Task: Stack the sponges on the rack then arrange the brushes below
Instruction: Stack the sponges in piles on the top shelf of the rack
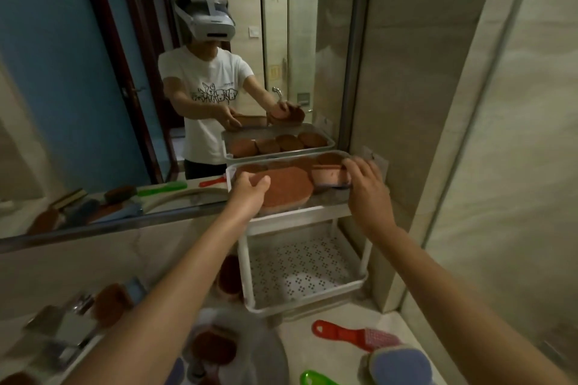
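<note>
**Left hand** [250, 192]: raised to the upper tier of the rack. The thumb lies over the near-left edge of the large round sponge [286, 187] and the fingers are tucked beneath, pinching it.

**Large round sponge:** lies flat, brown face up, on the upper tier and overhangs its front rim.

**Rack** [245, 266]: white, two tiers, standing on the desk [297, 342] in the corner against the mirror [93, 87]. More brown sponges [328, 159] sit along the back of the upper tier. The lower tier [300, 269] has a perforated floor.

**Small sponge** [328, 176]: pink sides and brown top, at the right end of the upper tier, just beside the large round sponge.

**Right hand** [367, 187]: fingers curled over the top and right side of the small sponge, gripping it.

**Desk, left to right:**
- A loose brown sponge [109, 303] lies near the tap.
- A short pile of sponges [230, 278] stands just beside the rack's left post.
- A red brush [353, 336] lies in front of the rack.
- A green brush [312, 380] is cut off by the lower edge.
- A blue-faced pad [398, 364] lies right of the green brush, too blurred to tell more.
</note>
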`<state>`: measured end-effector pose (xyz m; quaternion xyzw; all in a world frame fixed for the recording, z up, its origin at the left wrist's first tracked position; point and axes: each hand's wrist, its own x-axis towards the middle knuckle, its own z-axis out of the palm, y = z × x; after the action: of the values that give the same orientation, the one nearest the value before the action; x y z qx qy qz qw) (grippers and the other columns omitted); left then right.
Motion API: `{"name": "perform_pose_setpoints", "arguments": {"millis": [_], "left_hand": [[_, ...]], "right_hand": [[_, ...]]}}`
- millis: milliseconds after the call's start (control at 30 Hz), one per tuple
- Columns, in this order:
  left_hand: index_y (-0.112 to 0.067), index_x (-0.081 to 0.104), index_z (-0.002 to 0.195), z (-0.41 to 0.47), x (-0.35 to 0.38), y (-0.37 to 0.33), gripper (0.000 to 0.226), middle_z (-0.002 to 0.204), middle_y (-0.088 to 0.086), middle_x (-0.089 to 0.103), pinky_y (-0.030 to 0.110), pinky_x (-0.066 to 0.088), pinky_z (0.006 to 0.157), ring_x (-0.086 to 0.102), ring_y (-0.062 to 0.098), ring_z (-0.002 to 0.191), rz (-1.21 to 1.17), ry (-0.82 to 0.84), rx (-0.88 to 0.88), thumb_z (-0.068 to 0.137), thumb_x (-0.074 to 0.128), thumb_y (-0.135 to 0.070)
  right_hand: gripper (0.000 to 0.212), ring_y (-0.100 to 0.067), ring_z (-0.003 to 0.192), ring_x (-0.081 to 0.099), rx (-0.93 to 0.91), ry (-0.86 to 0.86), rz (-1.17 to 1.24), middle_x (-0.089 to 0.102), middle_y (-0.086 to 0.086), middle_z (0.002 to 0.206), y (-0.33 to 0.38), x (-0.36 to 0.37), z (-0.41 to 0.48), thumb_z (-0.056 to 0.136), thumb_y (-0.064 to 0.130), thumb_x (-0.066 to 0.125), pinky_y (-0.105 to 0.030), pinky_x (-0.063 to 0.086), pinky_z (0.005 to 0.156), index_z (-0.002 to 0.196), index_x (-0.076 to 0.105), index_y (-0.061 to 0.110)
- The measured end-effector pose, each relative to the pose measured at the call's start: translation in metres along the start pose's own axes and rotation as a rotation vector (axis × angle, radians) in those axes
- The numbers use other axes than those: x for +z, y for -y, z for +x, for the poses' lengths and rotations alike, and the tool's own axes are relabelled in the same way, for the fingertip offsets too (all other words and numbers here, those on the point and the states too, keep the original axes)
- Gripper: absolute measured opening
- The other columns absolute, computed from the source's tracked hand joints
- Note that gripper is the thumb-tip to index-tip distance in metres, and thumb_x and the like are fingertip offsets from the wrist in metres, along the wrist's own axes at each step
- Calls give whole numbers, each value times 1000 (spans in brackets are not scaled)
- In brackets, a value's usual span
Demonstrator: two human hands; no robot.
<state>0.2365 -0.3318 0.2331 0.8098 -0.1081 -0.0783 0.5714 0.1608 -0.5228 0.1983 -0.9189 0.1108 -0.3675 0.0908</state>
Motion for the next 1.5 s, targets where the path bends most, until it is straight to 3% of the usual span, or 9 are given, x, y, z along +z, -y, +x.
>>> {"name": "perform_pose_setpoints", "arguments": {"millis": [200,467,567,667,800,1000,1300,1400,1500], "left_hand": [[-10,43,131,16,8,0,37,128,12,54,36,43,100,54,27,116,326,105,-1,99,37,-27],[-10,37,137,18,9,6,41,130,20,52,31,43,86,53,32,116,634,169,100,97,37,-16],[-13,42,137,18,8,14,42,137,17,47,34,42,99,48,30,123,715,175,135,96,40,-18],[-17,46,136,18,10,16,41,136,15,46,34,39,103,46,29,125,738,163,181,95,42,-17],[-23,46,137,10,16,15,42,140,13,40,30,30,107,37,26,132,741,257,277,96,40,-15],[-29,42,139,2,20,16,40,150,9,29,35,26,112,27,23,140,781,288,308,99,37,-30],[-30,46,136,-8,24,17,39,148,5,35,50,20,115,29,22,139,826,226,345,99,36,-28],[-29,44,137,-15,25,19,39,152,5,31,49,8,118,22,20,143,782,212,356,99,36,-24],[-25,44,137,-27,30,21,40,151,2,32,47,0,118,20,18,144,688,151,403,99,36,-17]], "right_hand": [[50,-31,139,29,91,199,-49,41,-16,145,-2,2,1,88,-1,46,-40,26,115,137,43,10],[47,-25,139,31,132,280,56,45,-12,143,3,-8,-2,89,24,52,-34,26,112,132,48,9],[39,-25,138,33,149,254,68,49,-15,138,5,-3,-1,87,28,55,-36,27,111,120,57,6],[29,-28,128,42,201,305,111,56,-16,124,6,2,1,88,26,53,-36,34,106,105,58,3],[26,-29,103,56,191,328,105,61,-14,107,9,0,-2,91,26,50,-33,41,83,103,58,5],[42,-30,116,44,127,371,-10,48,-10,127,11,2,-5,92,38,44,-38,34,102,131,54,24],[42,-29,115,47,108,323,-5,51,-10,125,10,2,-7,90,37,47,-37,32,104,128,57,22],[54,-29,115,50,114,309,13,56,-10,124,11,1,-10,82,45,37,-39,31,105,123,62,20],[62,-30,108,56,89,148,121,64,-13,113,13,-2,-24,75,46,31,-41,36,100,108,70,11]]}}
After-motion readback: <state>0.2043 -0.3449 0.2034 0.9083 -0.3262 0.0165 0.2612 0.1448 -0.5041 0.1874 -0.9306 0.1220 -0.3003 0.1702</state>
